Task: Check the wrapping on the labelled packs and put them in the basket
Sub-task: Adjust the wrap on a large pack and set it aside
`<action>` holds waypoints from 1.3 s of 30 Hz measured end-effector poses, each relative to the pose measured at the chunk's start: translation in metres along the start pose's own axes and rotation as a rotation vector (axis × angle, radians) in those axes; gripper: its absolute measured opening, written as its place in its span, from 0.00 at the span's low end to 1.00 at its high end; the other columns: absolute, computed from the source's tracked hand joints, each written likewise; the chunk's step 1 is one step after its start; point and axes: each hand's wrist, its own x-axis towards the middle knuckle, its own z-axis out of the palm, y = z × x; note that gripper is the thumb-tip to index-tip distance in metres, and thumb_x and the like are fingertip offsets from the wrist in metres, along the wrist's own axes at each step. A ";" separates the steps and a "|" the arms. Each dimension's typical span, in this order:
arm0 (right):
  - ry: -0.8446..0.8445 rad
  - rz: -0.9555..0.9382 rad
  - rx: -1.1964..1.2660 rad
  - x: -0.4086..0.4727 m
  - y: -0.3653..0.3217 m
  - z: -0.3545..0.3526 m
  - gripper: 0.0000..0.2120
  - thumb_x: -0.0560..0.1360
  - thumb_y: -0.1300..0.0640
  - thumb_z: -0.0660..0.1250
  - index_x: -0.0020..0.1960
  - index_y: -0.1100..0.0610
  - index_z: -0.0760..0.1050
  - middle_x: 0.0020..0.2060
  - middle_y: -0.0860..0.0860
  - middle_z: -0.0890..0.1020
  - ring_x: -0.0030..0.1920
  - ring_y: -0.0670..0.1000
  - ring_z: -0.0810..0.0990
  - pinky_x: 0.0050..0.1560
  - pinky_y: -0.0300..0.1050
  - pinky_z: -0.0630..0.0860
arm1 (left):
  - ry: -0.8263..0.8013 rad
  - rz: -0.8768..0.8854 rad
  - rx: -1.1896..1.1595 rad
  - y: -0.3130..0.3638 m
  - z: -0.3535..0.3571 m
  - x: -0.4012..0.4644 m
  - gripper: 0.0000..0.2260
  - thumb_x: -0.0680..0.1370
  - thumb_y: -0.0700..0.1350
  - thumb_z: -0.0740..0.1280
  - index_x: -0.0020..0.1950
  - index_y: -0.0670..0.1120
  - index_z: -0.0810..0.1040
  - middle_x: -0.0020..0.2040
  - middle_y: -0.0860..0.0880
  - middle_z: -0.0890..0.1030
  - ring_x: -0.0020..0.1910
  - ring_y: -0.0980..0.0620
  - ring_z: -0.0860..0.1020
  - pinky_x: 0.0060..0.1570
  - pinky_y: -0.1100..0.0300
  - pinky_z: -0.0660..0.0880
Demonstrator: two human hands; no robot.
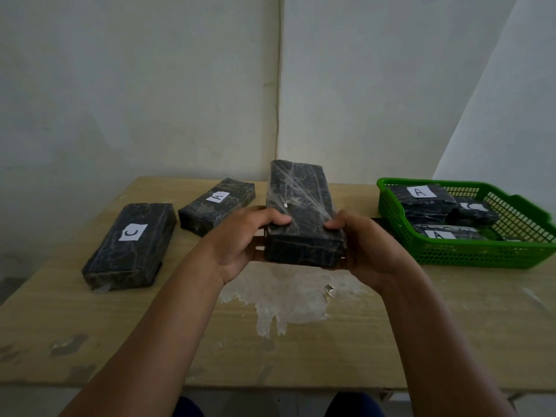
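2 hands, left hand and right hand, are gripping 1 black film-wrapped pack above the wooden table, left of the green basket.

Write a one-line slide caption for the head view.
Both hands, left and right, hold a wrapped black pack above the table, beside the green basket.
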 end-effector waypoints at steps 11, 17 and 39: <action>0.230 -0.343 -0.411 -0.012 0.003 0.011 0.30 0.79 0.46 0.71 0.80 0.43 0.66 0.64 0.43 0.78 0.55 0.44 0.83 0.47 0.38 0.82 | 0.139 0.038 -0.010 0.006 0.007 0.001 0.10 0.76 0.44 0.75 0.56 0.44 0.84 0.44 0.48 0.87 0.44 0.49 0.86 0.40 0.53 0.83; 0.250 -0.636 -0.999 -0.001 0.022 0.018 0.45 0.67 0.40 0.82 0.78 0.42 0.66 0.72 0.43 0.73 0.66 0.43 0.76 0.65 0.42 0.78 | 0.171 0.126 -0.039 0.013 0.011 0.001 0.21 0.78 0.61 0.71 0.59 0.45 0.85 0.51 0.46 0.89 0.47 0.50 0.89 0.47 0.52 0.85; 0.464 -0.169 0.207 0.022 0.040 -0.009 0.19 0.81 0.43 0.67 0.59 0.57 0.80 0.43 0.56 0.89 0.36 0.57 0.87 0.39 0.49 0.79 | 0.278 0.589 1.370 -0.029 -0.007 0.016 0.45 0.67 0.68 0.78 0.81 0.60 0.65 0.85 0.51 0.57 0.83 0.48 0.51 0.80 0.41 0.49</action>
